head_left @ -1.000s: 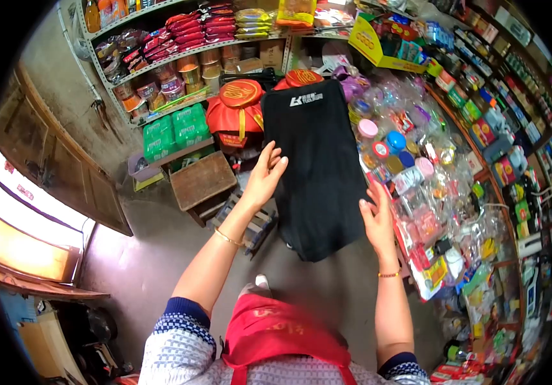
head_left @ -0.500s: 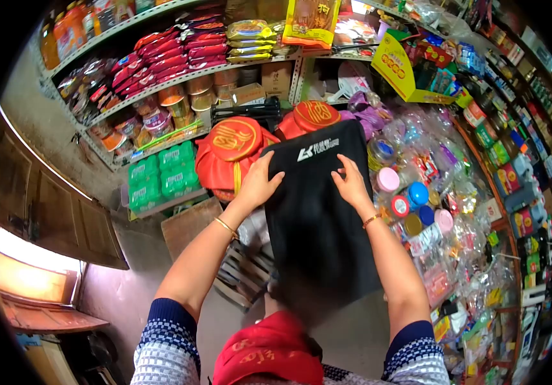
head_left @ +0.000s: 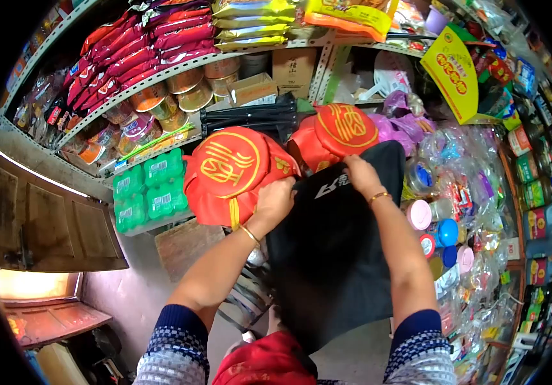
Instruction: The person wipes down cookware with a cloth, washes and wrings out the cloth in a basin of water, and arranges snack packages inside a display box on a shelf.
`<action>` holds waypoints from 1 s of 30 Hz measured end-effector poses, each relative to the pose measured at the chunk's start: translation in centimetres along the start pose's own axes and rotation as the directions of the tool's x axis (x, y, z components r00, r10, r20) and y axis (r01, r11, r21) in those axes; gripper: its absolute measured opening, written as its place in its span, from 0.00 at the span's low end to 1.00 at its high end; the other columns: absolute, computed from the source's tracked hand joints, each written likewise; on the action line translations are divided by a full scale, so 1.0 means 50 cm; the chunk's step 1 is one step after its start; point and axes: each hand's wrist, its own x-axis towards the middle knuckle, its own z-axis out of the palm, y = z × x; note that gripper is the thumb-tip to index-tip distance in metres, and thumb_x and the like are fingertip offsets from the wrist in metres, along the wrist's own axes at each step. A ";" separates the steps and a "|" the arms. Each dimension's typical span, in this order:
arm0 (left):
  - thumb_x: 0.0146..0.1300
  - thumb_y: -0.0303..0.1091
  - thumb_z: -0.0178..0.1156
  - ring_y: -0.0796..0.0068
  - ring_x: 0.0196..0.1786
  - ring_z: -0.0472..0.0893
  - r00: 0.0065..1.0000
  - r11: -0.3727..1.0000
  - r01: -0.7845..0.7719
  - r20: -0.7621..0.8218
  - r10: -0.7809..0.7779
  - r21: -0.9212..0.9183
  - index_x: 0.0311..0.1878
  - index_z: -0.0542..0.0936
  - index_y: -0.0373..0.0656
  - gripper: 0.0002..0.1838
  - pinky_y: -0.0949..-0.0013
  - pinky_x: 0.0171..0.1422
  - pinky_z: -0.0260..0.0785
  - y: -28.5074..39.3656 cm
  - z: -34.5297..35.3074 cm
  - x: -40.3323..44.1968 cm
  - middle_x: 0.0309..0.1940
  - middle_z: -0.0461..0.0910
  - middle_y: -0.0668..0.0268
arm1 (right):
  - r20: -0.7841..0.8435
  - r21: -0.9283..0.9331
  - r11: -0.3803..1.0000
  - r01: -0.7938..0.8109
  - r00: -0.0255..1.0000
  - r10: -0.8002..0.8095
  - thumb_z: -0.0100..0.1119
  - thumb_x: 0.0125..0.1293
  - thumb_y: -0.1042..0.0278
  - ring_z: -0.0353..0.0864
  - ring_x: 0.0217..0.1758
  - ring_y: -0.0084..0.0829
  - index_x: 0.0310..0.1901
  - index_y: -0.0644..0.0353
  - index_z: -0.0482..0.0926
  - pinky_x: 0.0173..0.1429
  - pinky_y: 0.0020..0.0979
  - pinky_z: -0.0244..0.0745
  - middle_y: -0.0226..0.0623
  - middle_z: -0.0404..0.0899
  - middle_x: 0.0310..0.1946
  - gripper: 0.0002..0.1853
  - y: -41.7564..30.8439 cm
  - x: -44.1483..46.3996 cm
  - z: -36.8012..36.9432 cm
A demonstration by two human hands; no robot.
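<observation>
A black fabric item (head_left: pixel 340 269) with a white printed logo hangs in front of me, its top edge slanting up to the right. At its upper left edge, my left hand (head_left: pixel 274 204) is closed, fingers curled on the fabric. My right hand (head_left: pixel 362 174) pinches the top edge beside the logo and covers part of the lettering. Whether it is a bag, an apron or something else, I cannot tell. Just behind it stand two jars or jugs wrapped in red cloth with gold emblems, the left one (head_left: pixel 234 167) near my left hand and the other (head_left: pixel 337 131) behind my right.
Shelves (head_left: pixel 179 74) at the back carry noodle packs and cups. Green shrink-wrapped packs (head_left: pixel 150 192) sit at left, near a wooden board (head_left: pixel 186 247). Plastic jars (head_left: pixel 443 232) and many bagged goods crowd the right. Below me is red cloth (head_left: pixel 266 362).
My hands have gone from resting open on the black fabric to gripping its upper edges. The fabric's top has become slanted and partly folded over the logo. The view has shifted closer to the shelves.
</observation>
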 end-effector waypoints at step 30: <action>0.60 0.31 0.60 0.55 0.55 0.76 0.951 0.741 -0.288 -0.088 0.298 -0.606 0.53 0.75 0.36 0.18 0.61 0.60 0.66 -0.255 -0.194 -0.447 0.48 0.77 0.51 | 0.022 0.995 -0.083 0.056 0.686 0.728 0.54 0.68 0.71 0.76 0.50 0.31 0.65 0.56 0.60 0.51 0.31 0.75 0.38 0.71 0.53 0.26 -0.661 -0.450 0.276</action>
